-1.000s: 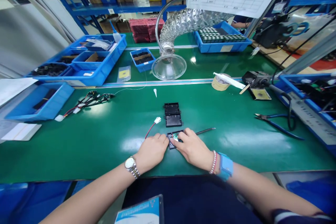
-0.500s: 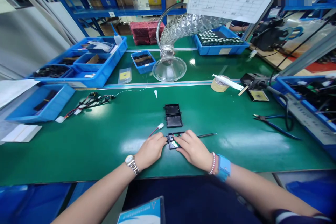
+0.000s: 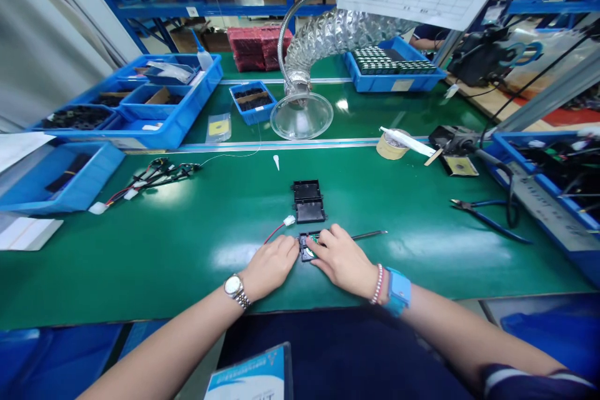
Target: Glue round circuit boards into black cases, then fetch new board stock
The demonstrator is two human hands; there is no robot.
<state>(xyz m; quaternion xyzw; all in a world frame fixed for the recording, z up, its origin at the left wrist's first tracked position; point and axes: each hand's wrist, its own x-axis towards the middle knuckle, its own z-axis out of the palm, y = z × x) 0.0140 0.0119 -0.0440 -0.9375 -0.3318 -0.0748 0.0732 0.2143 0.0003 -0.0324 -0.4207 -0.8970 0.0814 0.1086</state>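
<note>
A small black plastic case (image 3: pixel 304 256) with a green circuit board (image 3: pixel 313 251) inside lies on the green table in front of me. My left hand (image 3: pixel 274 262) is closed at the case's left side, its fingertips hidden. A red wire with a white connector (image 3: pixel 289 220) comes out beside that hand. My right hand (image 3: pixel 338 259) grips the case from the right, fingers bent over the board. From beneath the right hand a dark cable (image 3: pixel 372 235) sticks out to the right. Just beyond the case lie two black case halves (image 3: pixel 308 201), hollow side up.
A clear fume hood (image 3: pixel 302 116) on a foil duct hangs ahead. Cutting pliers (image 3: pixel 487 219), a soldering iron holder (image 3: pixel 452 140) and a blue bin (image 3: pixel 548 200) are on the right. Wired harnesses (image 3: pixel 145 184) and blue trays (image 3: pixel 180 128) stand at left. A small white nozzle (image 3: pixel 276 162) lies ahead.
The view has tilted slightly, so the bench sits a little higher and further left. Both hands stay at the case; the right fingers have shifted slightly over the board.
</note>
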